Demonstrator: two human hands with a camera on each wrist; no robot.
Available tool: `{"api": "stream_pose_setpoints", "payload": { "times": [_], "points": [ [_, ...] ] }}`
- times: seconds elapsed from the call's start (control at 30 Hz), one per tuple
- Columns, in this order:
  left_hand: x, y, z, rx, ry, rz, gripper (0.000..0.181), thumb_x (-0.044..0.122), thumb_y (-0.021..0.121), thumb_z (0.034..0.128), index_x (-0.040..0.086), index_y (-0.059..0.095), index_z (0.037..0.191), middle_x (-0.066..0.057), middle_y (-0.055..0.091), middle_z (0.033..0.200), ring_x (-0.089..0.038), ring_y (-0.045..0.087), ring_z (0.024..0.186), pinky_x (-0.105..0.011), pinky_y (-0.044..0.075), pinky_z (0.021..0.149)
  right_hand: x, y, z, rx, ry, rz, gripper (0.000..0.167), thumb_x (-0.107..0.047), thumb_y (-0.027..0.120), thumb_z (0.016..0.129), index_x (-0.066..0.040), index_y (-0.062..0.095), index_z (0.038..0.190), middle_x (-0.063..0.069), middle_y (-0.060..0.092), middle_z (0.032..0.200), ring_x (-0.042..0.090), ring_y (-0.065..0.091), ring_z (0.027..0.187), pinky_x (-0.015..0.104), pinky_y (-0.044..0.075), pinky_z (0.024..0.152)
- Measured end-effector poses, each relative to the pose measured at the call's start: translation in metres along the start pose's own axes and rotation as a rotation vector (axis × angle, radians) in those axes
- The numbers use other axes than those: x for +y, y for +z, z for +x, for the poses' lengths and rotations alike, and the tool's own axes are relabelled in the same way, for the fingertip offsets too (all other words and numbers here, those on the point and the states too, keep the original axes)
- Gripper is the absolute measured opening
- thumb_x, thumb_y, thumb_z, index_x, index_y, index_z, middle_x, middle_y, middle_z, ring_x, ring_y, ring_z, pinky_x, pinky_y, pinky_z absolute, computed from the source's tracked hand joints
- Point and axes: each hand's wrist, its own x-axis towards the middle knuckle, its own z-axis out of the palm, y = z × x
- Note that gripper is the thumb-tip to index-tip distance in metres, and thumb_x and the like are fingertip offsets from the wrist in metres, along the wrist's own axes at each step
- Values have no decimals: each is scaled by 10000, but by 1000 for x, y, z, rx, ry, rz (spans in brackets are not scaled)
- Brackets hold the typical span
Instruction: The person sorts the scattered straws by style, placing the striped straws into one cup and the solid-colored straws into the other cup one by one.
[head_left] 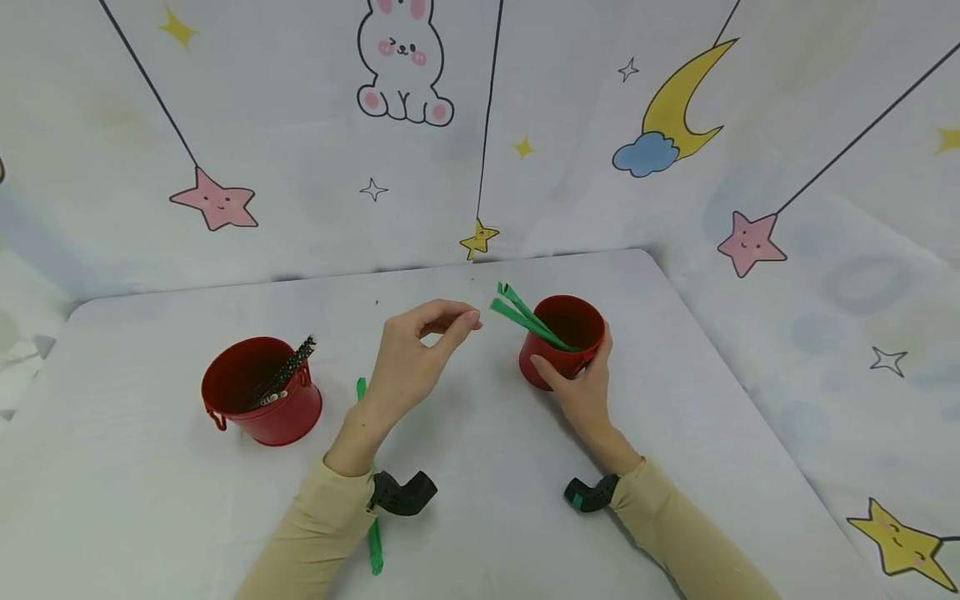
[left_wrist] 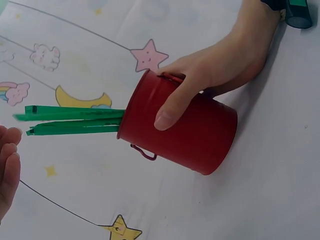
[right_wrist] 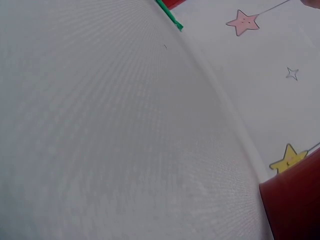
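My right hand (head_left: 585,400) grips a small red metal bucket (head_left: 534,346) from the side, thumb on the near wall. In the left wrist view the thumb of that right hand (left_wrist: 215,65) lies along the bucket (left_wrist: 195,135), near its rim. Several thin green sticks (head_left: 523,318) stand in it, leaning left over the rim. My left hand (head_left: 420,354) hovers left of their tips, thumb near the fingertips, with nothing visible between them. Only its fingers show at the left edge of the left wrist view. Another green stick (head_left: 376,546) lies beneath the left forearm.
A second red bucket (head_left: 288,417) stands at the left with black, white-dotted straws (head_left: 288,371) leaning in it. The white tabletop (head_left: 480,500) meets a cloth wall (head_left: 300,167) printed with stars, a moon and a rabbit.
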Motion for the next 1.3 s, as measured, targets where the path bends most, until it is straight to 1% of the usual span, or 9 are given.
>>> {"api": "stream_pose_setpoints", "payload": {
  "times": [0.1,0.27,0.5,0.7,0.9,1.07,1.17,1.3],
  "points": [
    [0,1,0,0,3,4,162,223,678,965,120,744,1072,18,756,962,-90,689,875,-262,565,794,0,0,-1,-4,1,3,910,27,778,788,12,223,1509,191,427,1474,345,398,1346,241,493,1002],
    [1,0,-1,4,3,8,173,230,686,960,109,742,1070,18,755,958,-94,684,865,-273,563,786,-1,0,0,-4,10,-2,913,13,777,797,1,215,1516,167,426,1482,319,398,1353,242,490,1006],
    [0,0,-1,3,-7,8,180,236,681,963,103,735,1071,36,751,956,-77,676,864,-278,563,784,-1,0,0,1,6,-7,912,24,778,787,15,217,1505,210,420,1473,387,386,1344,220,485,995],
    [0,-1,-2,8,-9,3,152,237,679,964,138,738,1063,48,748,953,-66,672,865,-290,559,805,-1,0,-1,1,5,-12,916,20,780,787,17,212,1506,230,413,1472,423,376,1344,210,486,987],
    [0,-3,-3,7,-23,1,164,230,683,960,122,737,1071,29,749,957,-83,671,872,-281,556,785,-4,1,-1,-9,16,3,919,24,776,788,25,202,1505,240,404,1473,435,366,1351,210,474,1005],
    [-5,-10,-6,6,-60,49,153,222,683,959,139,737,1075,24,752,960,-95,670,873,-285,549,796,-6,2,0,-5,18,2,917,30,773,788,30,201,1505,239,408,1470,436,369,1346,208,469,1007],
    [-8,-15,-9,-11,-89,93,153,214,680,961,132,737,1077,13,752,963,-113,672,877,-297,547,809,-6,2,-1,-2,16,0,921,37,772,785,30,200,1506,237,410,1469,440,369,1344,205,471,1003],
    [-12,-21,-13,-44,-110,156,165,199,677,961,102,736,1081,-2,751,965,-131,672,879,-309,553,811,-6,1,-1,-1,19,-3,923,38,772,785,26,198,1508,232,408,1471,439,368,1346,201,475,997]
  ]
}}
